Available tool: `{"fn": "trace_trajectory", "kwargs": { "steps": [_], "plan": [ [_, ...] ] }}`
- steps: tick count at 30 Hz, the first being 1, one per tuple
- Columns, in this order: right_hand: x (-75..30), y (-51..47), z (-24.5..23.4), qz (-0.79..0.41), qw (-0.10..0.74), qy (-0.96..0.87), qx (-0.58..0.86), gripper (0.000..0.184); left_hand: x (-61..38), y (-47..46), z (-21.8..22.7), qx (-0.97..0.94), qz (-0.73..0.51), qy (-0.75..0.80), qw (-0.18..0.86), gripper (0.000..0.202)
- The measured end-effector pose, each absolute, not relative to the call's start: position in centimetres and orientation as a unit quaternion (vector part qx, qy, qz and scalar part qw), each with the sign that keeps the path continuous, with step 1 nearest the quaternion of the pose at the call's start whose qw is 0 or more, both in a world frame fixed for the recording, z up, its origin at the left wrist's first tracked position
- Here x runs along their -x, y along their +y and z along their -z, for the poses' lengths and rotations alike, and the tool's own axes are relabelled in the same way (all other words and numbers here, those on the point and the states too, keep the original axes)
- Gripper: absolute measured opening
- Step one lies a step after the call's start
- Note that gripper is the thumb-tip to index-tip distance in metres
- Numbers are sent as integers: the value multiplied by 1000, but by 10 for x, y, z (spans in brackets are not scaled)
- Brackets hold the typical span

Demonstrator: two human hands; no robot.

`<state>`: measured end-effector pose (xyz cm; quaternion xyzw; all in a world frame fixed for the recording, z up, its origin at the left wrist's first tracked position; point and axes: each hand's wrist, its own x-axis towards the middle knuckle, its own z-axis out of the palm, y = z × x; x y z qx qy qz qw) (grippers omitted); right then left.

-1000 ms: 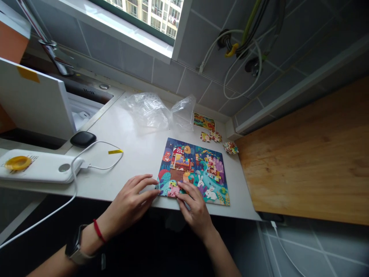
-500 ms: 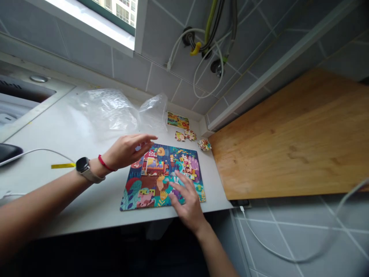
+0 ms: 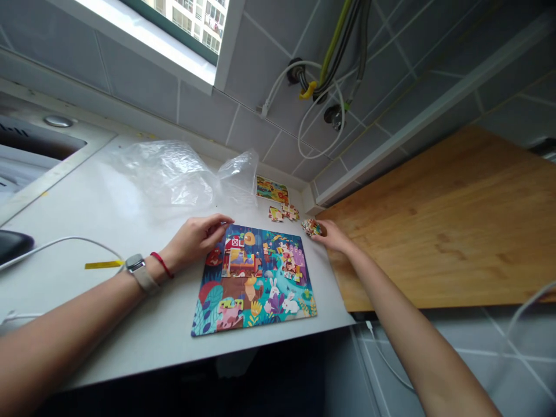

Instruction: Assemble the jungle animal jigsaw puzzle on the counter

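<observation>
A colourful jigsaw puzzle board (image 3: 256, 284) lies on the white counter (image 3: 130, 301). My left hand (image 3: 197, 237) rests at the board's top left corner, fingers curled with their tips on its edge. My right hand (image 3: 332, 236) reaches to the board's upper right, fingers closed on a small stack of loose puzzle pieces (image 3: 311, 227) beside the wooden top. Two more loose pieces (image 3: 283, 213) lie behind the board, in front of a small picture card (image 3: 272, 189). A watch and a red band are on my left wrist.
A crumpled clear plastic bag (image 3: 174, 176) lies behind my left hand. A wooden worktop (image 3: 443, 220) joins the counter on the right. A white cable (image 3: 65, 240), a yellow tag (image 3: 103, 264) and a dark object (image 3: 13, 243) lie left. Hoses hang on the tiled wall.
My right hand left the board's lower middle and reached up right to the loose pieces. My left hand dropped from over the board to its top left corner.
</observation>
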<state>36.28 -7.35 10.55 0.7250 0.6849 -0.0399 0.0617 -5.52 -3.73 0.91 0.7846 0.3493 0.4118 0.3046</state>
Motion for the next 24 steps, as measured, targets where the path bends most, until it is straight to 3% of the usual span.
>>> {"fn": "trace_trajectory", "kwargs": {
  "steps": [7,13,18,24],
  "plan": [
    [-310,-3,-108,64,171,731,-657,53,54,-39,-7,-781,-416,349,309,29],
    [-253,46,-92,62,267,749,-603,64,54,-40,-7,-783,-417,343,309,27],
    [-239,43,-88,34,293,745,-599,50,54,-40,-5,-779,-416,345,317,26],
    [-261,33,-103,27,295,733,-613,54,53,-39,-5,-779,-414,343,322,29]
  ]
}}
